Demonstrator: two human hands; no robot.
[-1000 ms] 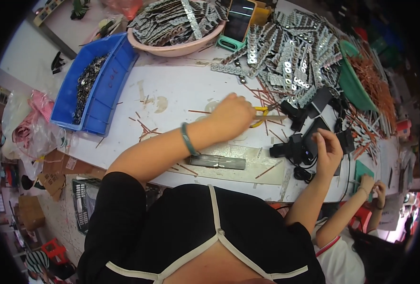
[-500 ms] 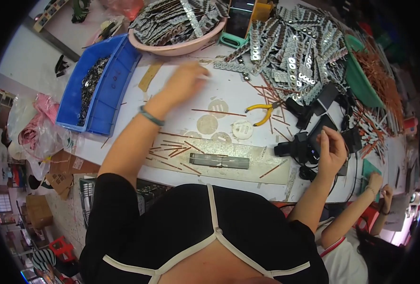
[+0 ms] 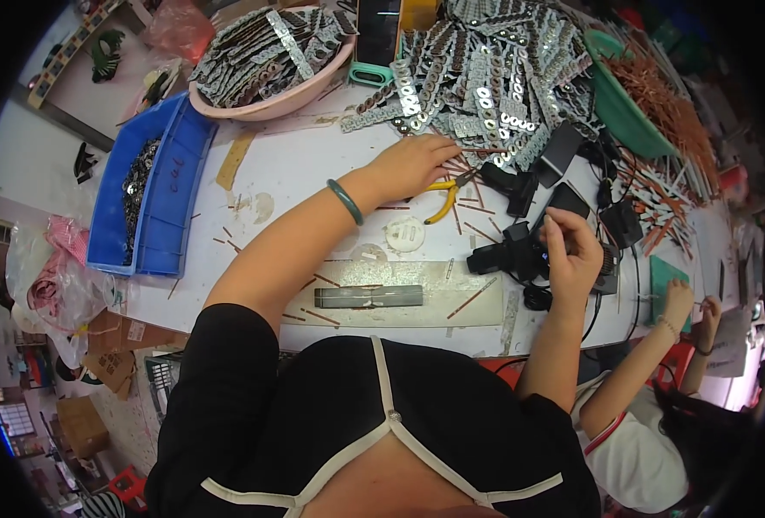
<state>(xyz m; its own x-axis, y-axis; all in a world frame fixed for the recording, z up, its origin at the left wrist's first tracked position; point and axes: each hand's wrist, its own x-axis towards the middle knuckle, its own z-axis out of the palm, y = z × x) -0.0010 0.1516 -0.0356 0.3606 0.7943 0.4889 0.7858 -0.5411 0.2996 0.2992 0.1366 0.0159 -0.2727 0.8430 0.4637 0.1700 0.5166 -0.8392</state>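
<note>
Bins first: I see blue plastic bin [image 3: 171, 186] of dark metal bits, pink basin [image 3: 266, 108] of punched strips; left hand [image 3: 417, 164] open on yellow-handled pliers [image 3: 443, 197], right hand [image 3: 572, 255] gripping black clamp device [image 3: 507, 255]

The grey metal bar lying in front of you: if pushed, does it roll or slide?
The grey metal bar looks flat-sided and lies flat on the table, so it would probably slide, not roll. It appears solid, likely stiff and heavy for its size.

The left hand [image 3: 412, 164] moves away from the pink bowl [image 3: 261, 108] and now rests by the yellow pliers [image 3: 441, 200], near the metal strips [image 3: 477, 86].
</note>
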